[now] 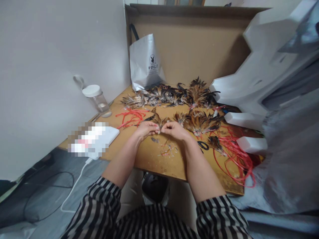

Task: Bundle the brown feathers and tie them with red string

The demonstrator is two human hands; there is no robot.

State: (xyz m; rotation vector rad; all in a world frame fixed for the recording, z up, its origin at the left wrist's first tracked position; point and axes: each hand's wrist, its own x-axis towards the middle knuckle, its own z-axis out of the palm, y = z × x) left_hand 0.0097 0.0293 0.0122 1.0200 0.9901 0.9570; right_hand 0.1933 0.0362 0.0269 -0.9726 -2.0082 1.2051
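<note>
Near the middle of the table, my left hand (149, 129) and my right hand (173, 130) meet, both with fingers pinched. Between them they grip the base of a small bunch of brown feathers (158, 118), whose tips fan away from me. Just beyond and to the right lies a larger pile of brown and black feathers (199, 122). Left of the hands, red plastic strips (132, 116) lie loose. Small scraps (169, 150) of feather and red strip are scattered on the tabletop below my fingers.
A long row of dark feathers (164, 94) runs along the back beneath a silver bag (147, 61). At right are scissors (203, 145), a feather bunch (216, 143), tangled red strips (236, 156) and white foam (251, 145). A lidded jar (98, 99) and white device (109, 134) stand left.
</note>
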